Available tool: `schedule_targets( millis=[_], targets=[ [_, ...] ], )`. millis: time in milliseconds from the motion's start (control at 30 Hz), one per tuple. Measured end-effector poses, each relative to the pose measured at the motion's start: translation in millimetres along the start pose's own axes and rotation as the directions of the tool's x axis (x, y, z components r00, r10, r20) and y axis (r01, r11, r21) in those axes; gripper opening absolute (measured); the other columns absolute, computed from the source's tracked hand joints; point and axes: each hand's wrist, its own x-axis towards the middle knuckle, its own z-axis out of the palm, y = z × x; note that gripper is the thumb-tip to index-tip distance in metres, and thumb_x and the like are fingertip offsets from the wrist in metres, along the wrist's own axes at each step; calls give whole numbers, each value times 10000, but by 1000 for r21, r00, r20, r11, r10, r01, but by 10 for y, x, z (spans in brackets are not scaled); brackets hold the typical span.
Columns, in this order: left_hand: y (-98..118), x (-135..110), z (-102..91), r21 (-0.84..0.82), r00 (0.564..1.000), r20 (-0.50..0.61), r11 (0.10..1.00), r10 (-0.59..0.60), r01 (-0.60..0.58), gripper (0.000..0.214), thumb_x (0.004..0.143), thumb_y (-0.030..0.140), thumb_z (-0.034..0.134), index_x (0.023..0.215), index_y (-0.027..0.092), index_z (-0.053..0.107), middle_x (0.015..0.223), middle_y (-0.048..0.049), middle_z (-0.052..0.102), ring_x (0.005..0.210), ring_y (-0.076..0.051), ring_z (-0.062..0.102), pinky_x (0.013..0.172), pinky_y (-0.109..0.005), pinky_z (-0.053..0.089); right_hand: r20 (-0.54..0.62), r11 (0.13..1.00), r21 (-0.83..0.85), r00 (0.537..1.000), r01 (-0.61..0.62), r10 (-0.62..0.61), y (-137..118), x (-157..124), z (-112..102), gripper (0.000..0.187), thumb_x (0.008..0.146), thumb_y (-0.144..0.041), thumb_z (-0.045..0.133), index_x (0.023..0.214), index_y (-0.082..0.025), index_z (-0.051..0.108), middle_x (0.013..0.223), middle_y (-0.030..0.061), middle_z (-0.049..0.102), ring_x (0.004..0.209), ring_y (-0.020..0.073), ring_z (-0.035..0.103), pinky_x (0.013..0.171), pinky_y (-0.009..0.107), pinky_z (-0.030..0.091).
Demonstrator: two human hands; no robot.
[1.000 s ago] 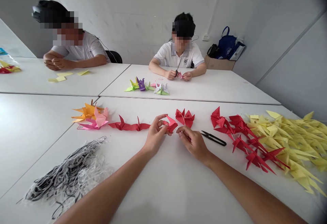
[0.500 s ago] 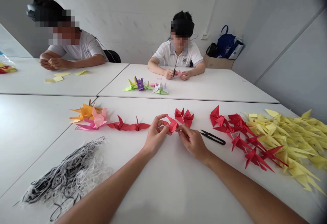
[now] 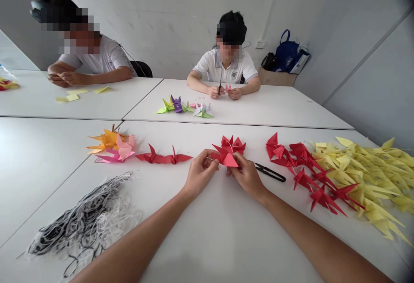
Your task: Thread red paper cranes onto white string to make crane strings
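1. First, the person's left hand (image 3: 200,173) and right hand (image 3: 247,176) were half closed, and their fingertips pinched a red paper crane (image 3: 228,156) between them, at lower middle of the frame, above the white table (image 3: 207,240).
2. Another red crane (image 3: 238,145) stood just behind, partly hidden by the held one.
3. Black thread snips (image 3: 270,172) lay just beside the right hand.
4. To the right were red cranes (image 3: 310,175) over yellow cranes (image 3: 365,179), cut off by the frame edge.
5. To the left lay a red crane chain (image 3: 163,158), orange and pink cranes (image 3: 110,147), and tangled black and white elastic loops (image 3: 84,227).
6. At upper left, a clear plastic bag (image 3: 8,84) contained yellow and red paper.
7. At upper middle, a co-worker (image 3: 223,63) held small scissors (image 3: 220,88). Writing on the blue bag (image 3: 286,54) at upper right could not be read.
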Motion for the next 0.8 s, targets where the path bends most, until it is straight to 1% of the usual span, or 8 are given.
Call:
schedule_targets(
  millis=[100,233,300,433,533,633,700,800],
  targets=[
    [-4,4,-1,43,1000,-12,999,-20,20,100,838,263,580,889,216,651,594,28,552,589,-138,524,561,-239,378,-24,994,104,999,-34,37,34,10,6,199,927,-254,512,1122,-239,479,724,-16,642,676,177,654,614,270,478],
    [0,4,2,90,999,-41,996,-1,5,85,839,244,570,861,207,644,593,28,560,590,-135,533,572,-238,394,-13,986,157,998,-54,57,37,12,11,285,945,-282,502,1220,-243,436,743,-14,641,693,177,673,617,275,487],
    [3,3,1,92,999,-47,996,12,-8,75,836,234,571,843,204,639,599,27,569,586,-132,531,568,-236,389,-12,986,157,998,-51,53,20,10,9,249,953,-288,500,1192,-238,450,734,-19,643,690,170,673,660,285,498],
    [4,4,-3,98,998,-49,995,35,-30,83,832,198,550,835,203,632,640,17,595,609,-133,540,565,-232,381,6,986,156,998,-63,63,3,8,0,89,955,-301,505,998,-224,506,757,0,672,706,170,676,670,282,502],
    [4,7,-1,100,998,-42,994,48,-43,83,830,186,537,817,196,618,661,10,601,631,-135,554,591,-236,405,50,987,147,997,-58,51,15,6,-2,122,955,-325,504,908,-218,538,770,17,673,710,175,664,641,273,498],
    [2,5,4,105,998,-27,993,54,-51,83,831,190,536,822,196,618,671,10,604,628,-131,545,593,-235,407,41,985,163,998,-59,53,27,2,4,130,960,-338,494,912,-222,532,779,17,669,696,175,655,653,282,502],
    [-2,0,6,110,998,-14,992,58,-56,88,829,184,533,824,194,620,696,7,615,630,-126,538,588,-232,403,22,979,189,997,-71,68,25,-1,10,112,962,-335,494,1000,-231,516,775,8,667,689,179,657,669,293,507],
    [-15,-4,6,117,998,1,991,58,-58,95,826,175,524,818,189,617,703,9,606,616,-117,518,566,-226,389,16,973,213,996,-86,85,9,-6,12,304,966,-348,496,1246,-247,434,739,-7,644,660,190,651,646,303,509]
  ],
)
